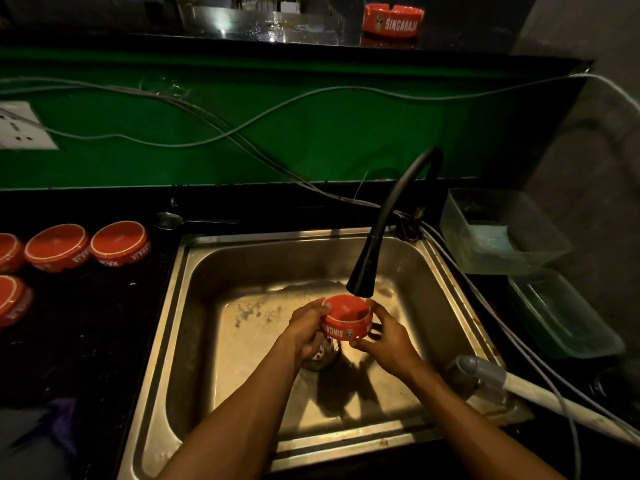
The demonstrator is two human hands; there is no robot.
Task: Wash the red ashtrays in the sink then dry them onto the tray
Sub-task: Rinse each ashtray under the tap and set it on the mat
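- Head view: rinsing is best done by turning the red ashtray (pixel 347 322) slowly under the black tap (pixel 363 271), keeping it low over the sink (pixel 242 268); splashes are the risk
- left hand (pixel 306 329) and right hand (pixel 388 336) curl fingers round its opposite sides, forearms angled inward

A red ashtray (pixel 347 321), round with white "SINGARAJA" lettering on its wall, is held upright over the steel sink (pixel 180 341), just under the black faucet head. Four more red ashtrays (pixel 57 247) lie upside down left of the sink. Another ashtray (pixel 393 20) sits upright on the ledge above it.
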